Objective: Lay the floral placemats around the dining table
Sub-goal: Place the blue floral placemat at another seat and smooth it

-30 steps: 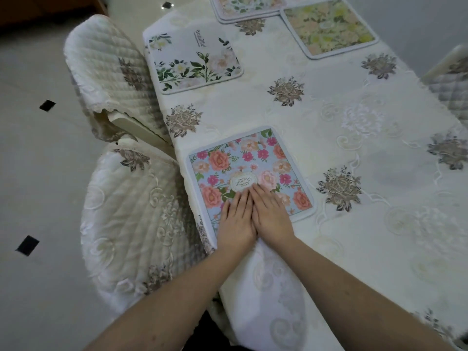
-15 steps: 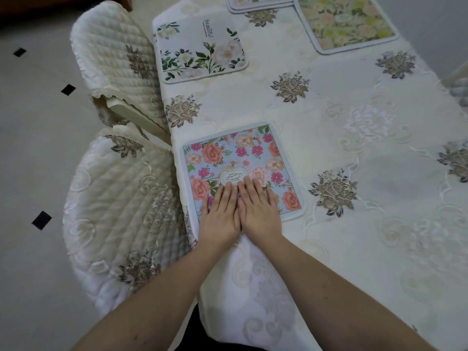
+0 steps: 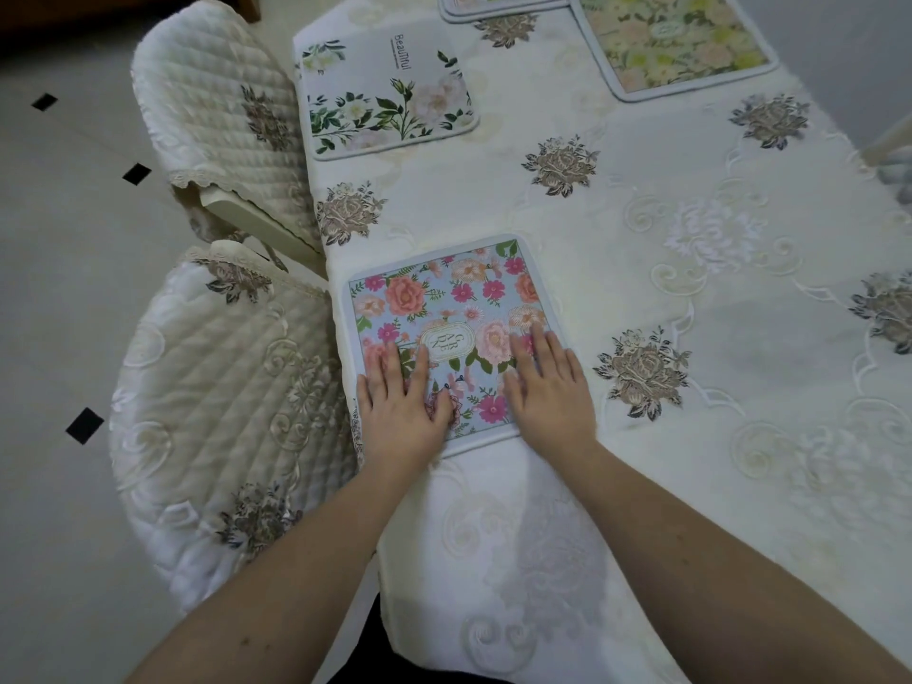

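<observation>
Flat and open, my left hand (image 3: 400, 406) and right hand (image 3: 549, 387) smooth the pink placemat (image 3: 446, 308); I judge another mat comes next.

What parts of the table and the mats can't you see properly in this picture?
All in the head view:
- Pink-flower placemat: its near part lies under the left hand and right hand.
- Far stacked placemats: cut off by the top edge; how many there are cannot be told.
- Small print under "Beautiful" on the white placemat: too small to read.
- Right-hand chair: mostly cut off by the right edge.
- Table legs: hidden by the tablecloth.
</observation>
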Available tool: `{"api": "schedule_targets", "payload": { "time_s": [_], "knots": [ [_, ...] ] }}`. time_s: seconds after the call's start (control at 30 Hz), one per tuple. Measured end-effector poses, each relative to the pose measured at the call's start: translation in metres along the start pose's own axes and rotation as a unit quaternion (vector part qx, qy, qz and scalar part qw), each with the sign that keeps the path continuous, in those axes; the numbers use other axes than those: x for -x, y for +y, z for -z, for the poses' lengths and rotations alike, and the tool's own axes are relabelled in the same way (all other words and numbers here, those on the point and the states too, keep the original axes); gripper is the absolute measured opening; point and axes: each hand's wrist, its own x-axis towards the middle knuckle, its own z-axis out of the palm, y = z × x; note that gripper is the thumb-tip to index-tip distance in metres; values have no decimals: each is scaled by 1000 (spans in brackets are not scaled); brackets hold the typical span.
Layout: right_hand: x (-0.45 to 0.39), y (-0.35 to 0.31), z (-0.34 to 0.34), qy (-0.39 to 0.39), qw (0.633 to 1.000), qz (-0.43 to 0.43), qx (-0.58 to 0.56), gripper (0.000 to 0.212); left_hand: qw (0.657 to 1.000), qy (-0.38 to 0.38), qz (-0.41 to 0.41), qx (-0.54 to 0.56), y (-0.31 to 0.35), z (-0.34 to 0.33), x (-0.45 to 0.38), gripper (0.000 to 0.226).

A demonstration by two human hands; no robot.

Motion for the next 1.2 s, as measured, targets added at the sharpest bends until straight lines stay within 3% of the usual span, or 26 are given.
{"api": "schedule_targets", "payload": {
  "time_s": [0.23, 0.37, 0.5, 0.7, 0.83, 0.93, 1.07, 1.2],
  "knots": [
    [-3, 19, 3, 10, 1000, 13, 10, 60, 999, -12, -44, 11, -27, 9, -5, 70],
    [-1, 22, 5, 11, 1000, -20, 8, 62, 1000, -5, 0, 28, -56, 16, -18, 70],
    [-9, 9, 6, 60, 998, -36, 1, 60, 998, 44, 1, 34, -71, 27, -33, 63],
    [-47, -56, 6, 50, 997, 46, -23, 60, 993, 74, -65, 64, -27, 34, -74, 62],
    [-84, -95, 0, 18, 995, 100, -18, 69, 992, 52, -105, 42, -22, 22, -93, 61],
    [-98, -100, -13, -6, 991, 132, 24, 67, 995, 24, -97, 14, -27, 14, -96, 59],
    [-99, -98, -20, -3, 993, 116, 35, 62, 995, 26, -92, 1, -26, 14, -97, 59],
    [-110, -95, -18, -28, 986, 156, 46, 62, 995, 37, -94, -5, -27, 10, -98, 59]
  ]
}}
